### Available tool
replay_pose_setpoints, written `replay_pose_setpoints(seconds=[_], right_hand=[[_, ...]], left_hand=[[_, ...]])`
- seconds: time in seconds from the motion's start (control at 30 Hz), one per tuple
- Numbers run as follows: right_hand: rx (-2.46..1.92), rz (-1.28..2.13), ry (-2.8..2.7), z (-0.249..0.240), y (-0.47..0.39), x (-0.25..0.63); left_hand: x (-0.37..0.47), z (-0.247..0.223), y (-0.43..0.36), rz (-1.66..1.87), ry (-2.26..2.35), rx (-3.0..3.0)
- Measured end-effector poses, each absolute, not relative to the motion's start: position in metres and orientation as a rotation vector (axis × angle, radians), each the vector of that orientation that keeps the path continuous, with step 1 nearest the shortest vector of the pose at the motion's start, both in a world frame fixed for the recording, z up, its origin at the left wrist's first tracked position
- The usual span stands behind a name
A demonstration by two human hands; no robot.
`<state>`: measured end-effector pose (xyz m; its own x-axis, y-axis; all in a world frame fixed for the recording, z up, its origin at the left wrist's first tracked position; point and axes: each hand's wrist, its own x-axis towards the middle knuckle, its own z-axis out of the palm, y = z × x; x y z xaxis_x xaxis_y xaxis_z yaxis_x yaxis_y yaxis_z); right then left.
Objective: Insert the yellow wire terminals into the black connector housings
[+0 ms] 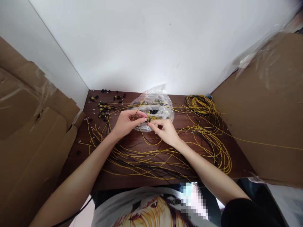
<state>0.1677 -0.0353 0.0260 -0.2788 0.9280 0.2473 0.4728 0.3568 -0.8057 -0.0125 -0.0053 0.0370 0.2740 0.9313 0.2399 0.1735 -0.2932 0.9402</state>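
Both hands meet over the middle of the brown table, in front of a clear plastic bag (pixel 163 94) with small yellow and black parts (pixel 153 114) in it. My left hand (pixel 129 122) pinches a thin yellow wire between thumb and fingers. Close beside it, my right hand (pixel 165 129) has thumb and index finger pressed together on the same spot; what lies between them is too small to make out. A loop of yellow wire (pixel 151 144) hangs just below the hands.
Long yellow and black wires (pixel 142 157) curve across the table (pixel 99 183). A coiled yellow bundle (pixel 199 105) lies at the back right. Small black and yellow connectors (pixel 103 110) are scattered at the back left. Cardboard (pixel 30 126) stands on the left, more cardboard (pixel 265 110) on the right.
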Motion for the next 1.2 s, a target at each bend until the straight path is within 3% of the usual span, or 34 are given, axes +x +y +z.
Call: replay_pose_setpoints(seconds=[0.3, 1.2], right_hand=[[-1.083, 1.265, -1.458, 0.0157, -0.0344, 0.1627], [-1.139, 1.148, -1.492, 0.0207, -0.0352, 0.1631]], left_hand=[[-0.0107, 0.0412, -0.007, 1.043, 1.044, 1.796], [-0.0124, 0.0428, -0.0065, 1.045, 1.118, 1.841]])
